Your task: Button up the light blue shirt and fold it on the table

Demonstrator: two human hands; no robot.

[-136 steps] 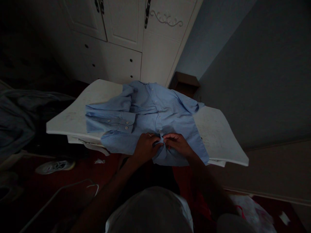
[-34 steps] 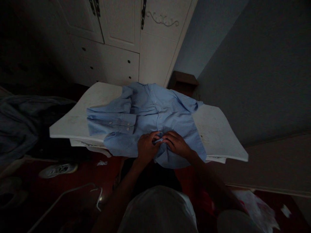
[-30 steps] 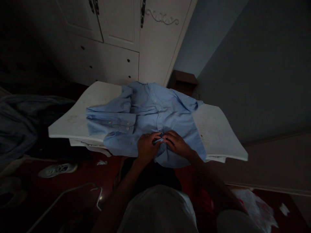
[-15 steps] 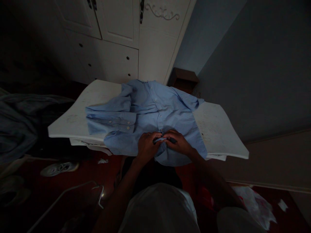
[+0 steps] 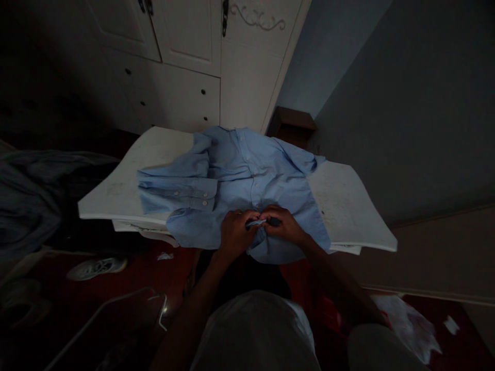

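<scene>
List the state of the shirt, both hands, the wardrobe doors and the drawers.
blue shirt: spread front up on the white table, hem hanging over the near edge, one sleeve folded across.
left hand: pinched on the shirt's front near the hem.
right hand: pinched on it beside the left hand.
wardrobe doors: shut.
drawers: shut.

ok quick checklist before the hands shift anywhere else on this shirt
1. Both hands gripping: left hand and right hand pinch the shirt at its near front middle. ok
2. Button through its hole: hidden by the fingers, and the picture is dim. cannot tell
3. Cloth flat at the grip: bunched between the hands. not ok
4. Hem on the table: it hangs over the near edge. not ok
5. Sleeve out of the way: it lies to the left, apart from the hands. ok
</scene>
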